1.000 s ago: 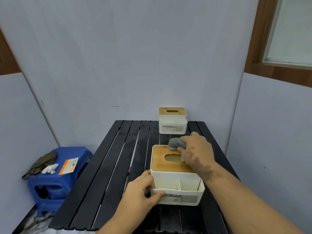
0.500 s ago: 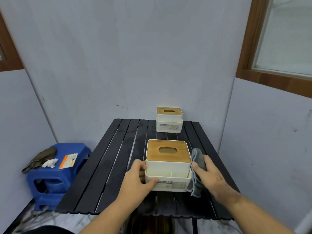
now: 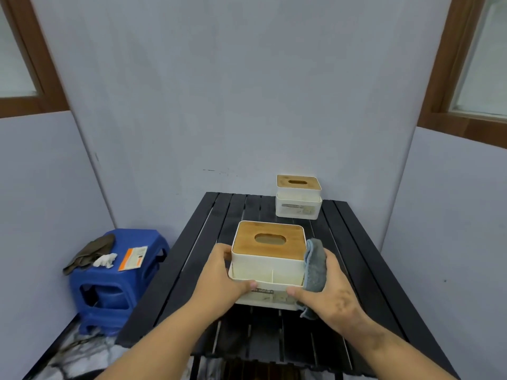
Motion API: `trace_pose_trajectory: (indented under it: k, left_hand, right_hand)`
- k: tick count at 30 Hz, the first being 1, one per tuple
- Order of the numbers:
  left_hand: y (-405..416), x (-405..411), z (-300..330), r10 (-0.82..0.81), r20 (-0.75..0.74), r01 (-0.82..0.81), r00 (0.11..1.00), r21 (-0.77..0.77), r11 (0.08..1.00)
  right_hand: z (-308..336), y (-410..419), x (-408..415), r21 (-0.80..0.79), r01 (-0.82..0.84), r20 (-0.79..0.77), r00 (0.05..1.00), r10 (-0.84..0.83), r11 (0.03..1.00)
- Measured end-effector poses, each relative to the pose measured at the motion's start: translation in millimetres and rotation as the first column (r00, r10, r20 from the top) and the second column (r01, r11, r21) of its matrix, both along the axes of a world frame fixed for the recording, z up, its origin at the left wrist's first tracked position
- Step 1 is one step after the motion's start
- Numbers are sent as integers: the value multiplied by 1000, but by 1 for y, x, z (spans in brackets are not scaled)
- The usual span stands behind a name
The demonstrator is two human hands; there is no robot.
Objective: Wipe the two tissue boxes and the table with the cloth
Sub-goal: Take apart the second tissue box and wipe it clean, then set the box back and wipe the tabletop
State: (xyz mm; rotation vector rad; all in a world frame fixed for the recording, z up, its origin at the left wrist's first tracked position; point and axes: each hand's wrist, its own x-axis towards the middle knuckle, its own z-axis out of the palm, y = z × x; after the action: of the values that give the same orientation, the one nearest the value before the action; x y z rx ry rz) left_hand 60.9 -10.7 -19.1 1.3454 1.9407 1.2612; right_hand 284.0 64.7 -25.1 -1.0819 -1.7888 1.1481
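A white tissue box with a wooden lid [image 3: 269,239] stands near the front of the black slatted table [image 3: 214,215]. My left hand [image 3: 222,272] grips its left side, thumb on the front tray rim. My right hand [image 3: 329,292] holds a grey cloth [image 3: 315,267] pressed against the box's right side, with the thumb on the front face. A second, matching tissue box [image 3: 298,196] sits at the table's back edge, against the wall and apart from both hands.
A blue plastic stool [image 3: 118,275] stands left of the table, carrying a dark rag [image 3: 90,250], a white crumpled tissue [image 3: 105,260] and an orange-and-white packet [image 3: 133,257]. Grey walls close in behind and on the right of the table.
My right hand moved the cloth off the lid down to the box's right side. My left hand kept its hold on the left side, and the view pulled back.
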Motion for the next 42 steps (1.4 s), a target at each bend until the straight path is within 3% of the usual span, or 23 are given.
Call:
trace_pose_trajectory:
  k: [14,23,33,42]
  left_hand:
    - [140,-141,-7,118,-66,-117,991,25,993]
    - [233,-187,-20,152,-130,-142,980,85,986]
    - [273,-197,-24,164,-151,-159,975,42,986]
    - [278,-187,-28,249,-63,-246,967,41,968]
  right_hand:
    - [-7,156,-156,90,-84,-44,995,89,992]
    - [-23,245,-214,211,-25,-9,1000,28,977]
    - [-23,280,-233,159,-15,109,994,-2,987]
    - [-23,277,-244,99,65,201,976,-84,993]
